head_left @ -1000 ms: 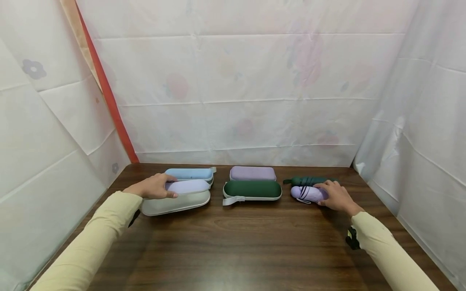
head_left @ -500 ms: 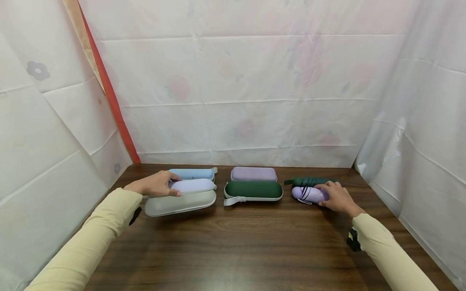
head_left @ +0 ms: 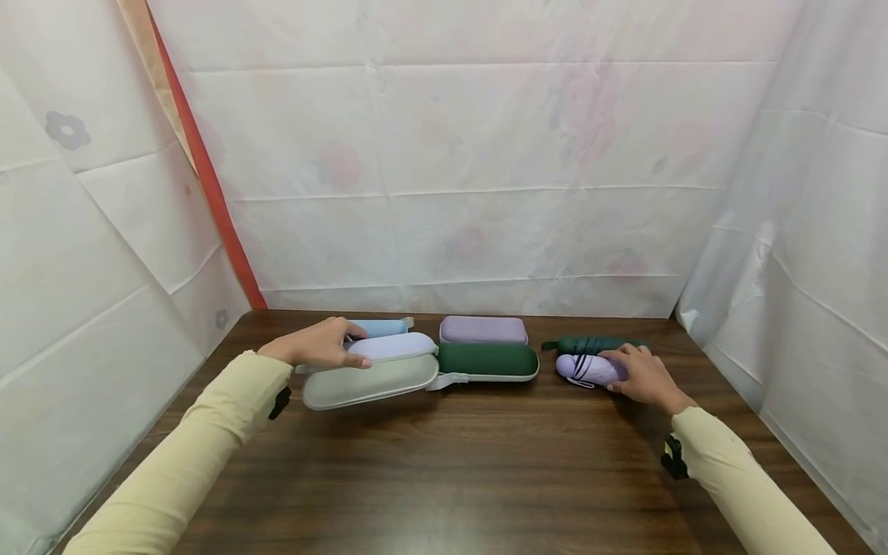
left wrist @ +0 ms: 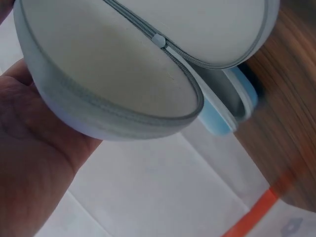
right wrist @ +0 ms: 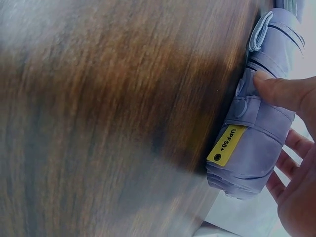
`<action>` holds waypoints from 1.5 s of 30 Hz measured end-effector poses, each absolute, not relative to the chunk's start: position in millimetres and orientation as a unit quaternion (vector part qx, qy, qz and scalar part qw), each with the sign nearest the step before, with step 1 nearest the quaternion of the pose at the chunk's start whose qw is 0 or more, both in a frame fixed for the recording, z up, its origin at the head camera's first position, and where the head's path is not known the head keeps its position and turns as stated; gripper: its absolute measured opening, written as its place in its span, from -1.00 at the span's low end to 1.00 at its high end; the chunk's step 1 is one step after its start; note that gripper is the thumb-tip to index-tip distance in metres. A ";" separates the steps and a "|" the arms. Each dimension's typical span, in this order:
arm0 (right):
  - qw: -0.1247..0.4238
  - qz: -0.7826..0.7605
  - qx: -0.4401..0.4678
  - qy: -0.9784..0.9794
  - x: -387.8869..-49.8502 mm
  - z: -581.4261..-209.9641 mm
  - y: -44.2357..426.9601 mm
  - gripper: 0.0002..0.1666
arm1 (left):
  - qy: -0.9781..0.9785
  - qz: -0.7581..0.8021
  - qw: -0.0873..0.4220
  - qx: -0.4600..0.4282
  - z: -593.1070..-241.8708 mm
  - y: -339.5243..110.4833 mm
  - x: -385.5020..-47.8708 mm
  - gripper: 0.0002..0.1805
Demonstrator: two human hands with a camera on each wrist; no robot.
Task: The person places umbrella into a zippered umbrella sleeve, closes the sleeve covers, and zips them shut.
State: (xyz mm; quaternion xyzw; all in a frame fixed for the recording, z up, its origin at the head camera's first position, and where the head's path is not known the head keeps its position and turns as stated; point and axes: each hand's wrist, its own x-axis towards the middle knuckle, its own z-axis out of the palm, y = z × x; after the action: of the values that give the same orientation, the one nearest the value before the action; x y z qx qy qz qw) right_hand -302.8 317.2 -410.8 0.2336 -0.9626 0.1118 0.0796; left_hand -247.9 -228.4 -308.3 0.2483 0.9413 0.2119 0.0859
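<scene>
My left hand (head_left: 314,344) grips one end of a zippered case with a lavender half (head_left: 391,346) and a pale grey-white half (head_left: 381,381). In the left wrist view, the case's zip pull (left wrist: 159,40) and pale inner faces show, the halves spread apart. The case is tilted above the table, its right end overlapping a dark green case (head_left: 489,359). My right hand (head_left: 641,374) holds a folded lavender umbrella (head_left: 590,370), thumb on one side and fingers on the other. A yellow tag (right wrist: 227,145) sits on the umbrella.
Behind the held case lies a light blue case (head_left: 381,328). A purple case (head_left: 483,330) is behind the dark green one. Beyond the lavender umbrella is a dark green folded umbrella (head_left: 590,346). White patterned cloth (head_left: 458,193) surrounds the wooden table (head_left: 444,470).
My left hand has moved right with the lavender-and-white case, which now overlaps the dark green case and covers more of the blue one. My right hand and its umbrella stay put.
</scene>
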 end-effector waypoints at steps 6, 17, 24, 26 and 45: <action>0.085 0.114 0.236 -0.961 -302.0 -412.4 316.0 -0.36 | 0.930 0.238 0.096 0.265 -308.6 -209.9 -249.3 -0.42; 0.096 0.114 0.236 -0.960 -301.0 -413.7 317.0 -0.35 | 0.905 0.286 0.133 0.285 -318.9 -170.9 -251.0 -0.45; 0.108 0.115 0.237 -0.959 -300.7 -415.5 317.8 -0.37 | 0.894 0.291 0.139 0.310 -330.4 -142.0 -256.3 -0.42; 0.110 0.114 0.237 -0.958 -300.8 -416.5 317.4 -0.38 | 0.893 0.289 0.139 0.315 -333.6 -135.3 -257.2 -0.41; 0.120 0.119 0.229 -0.959 -298.6 -416.0 310.9 -0.39 | 0.901 0.270 0.152 0.304 -354.7 -95.2 -257.7 -0.47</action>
State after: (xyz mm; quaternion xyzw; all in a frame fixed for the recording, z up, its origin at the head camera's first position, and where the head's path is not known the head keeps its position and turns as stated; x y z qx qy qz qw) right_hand -298.6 310.9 -416.0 0.2295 -0.9585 0.1188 0.1203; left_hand -257.7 -95.2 -354.7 0.3044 0.9007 0.2701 0.1522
